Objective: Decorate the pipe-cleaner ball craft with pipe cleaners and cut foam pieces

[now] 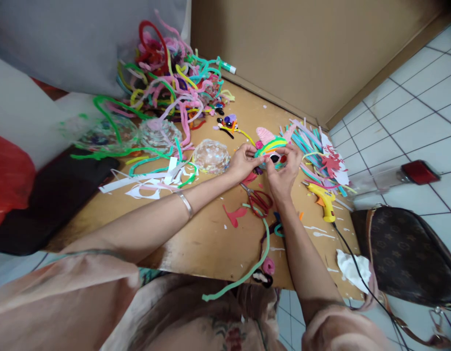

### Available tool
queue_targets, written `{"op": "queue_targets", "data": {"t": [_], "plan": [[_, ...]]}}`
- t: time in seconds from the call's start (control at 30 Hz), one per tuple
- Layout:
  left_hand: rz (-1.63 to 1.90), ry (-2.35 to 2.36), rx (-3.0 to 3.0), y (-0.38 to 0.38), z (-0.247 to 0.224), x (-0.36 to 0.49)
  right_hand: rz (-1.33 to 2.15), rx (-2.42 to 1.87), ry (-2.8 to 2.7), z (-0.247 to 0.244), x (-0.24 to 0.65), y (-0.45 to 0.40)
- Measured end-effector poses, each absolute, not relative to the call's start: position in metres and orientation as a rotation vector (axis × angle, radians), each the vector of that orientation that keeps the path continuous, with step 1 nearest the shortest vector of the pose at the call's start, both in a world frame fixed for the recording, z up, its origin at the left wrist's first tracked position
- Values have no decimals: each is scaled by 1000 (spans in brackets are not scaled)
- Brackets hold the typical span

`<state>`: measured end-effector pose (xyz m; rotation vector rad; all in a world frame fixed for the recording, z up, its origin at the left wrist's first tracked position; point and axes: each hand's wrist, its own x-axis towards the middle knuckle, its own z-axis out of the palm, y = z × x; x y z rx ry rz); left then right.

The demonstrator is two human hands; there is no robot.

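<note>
Both of my hands hold a small colourful craft piece [272, 145] over the right part of the wooden table. It has pink ear-like shapes on top, green and yellow bands, and a black-and-white round spot. My left hand [245, 162] pinches its left side, and my right hand [284, 171] grips its right and lower edge. The fingers hide part of it. Just below lie red-handled scissors [261, 201], a red cut-out piece [235, 214] and a long pale green pipe cleaner [260, 261] that hangs over the front edge.
A tangled pipe cleaner heap [166, 78] fills the back left. Clear plastic domes [211, 156], white paper scraps [152, 183] and a pipe cleaner bundle [309, 146] lie around. A yellow glue gun [323, 199] with its cord sits right, near a brown bag [411, 253].
</note>
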<state>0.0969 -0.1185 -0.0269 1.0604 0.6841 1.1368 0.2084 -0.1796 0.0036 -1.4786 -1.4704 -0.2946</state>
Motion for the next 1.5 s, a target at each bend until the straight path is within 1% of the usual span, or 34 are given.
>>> {"op": "queue_targets", "data": {"t": [0.23, 0.47, 0.73, 1.5], "plan": [[1114, 681, 1046, -120, -25, 96, -372, -1474, -1457, 2, 208, -177], [1133, 665, 1001, -117, -26, 97, -333, -1480, -1457, 1, 209, -178], [1065, 645, 948, -118, -24, 96, -294, -1483, -1459, 0, 210, -178], [1130, 657, 1003, -120, -24, 97, -326, -1471, -1462, 1, 208, -180]]}}
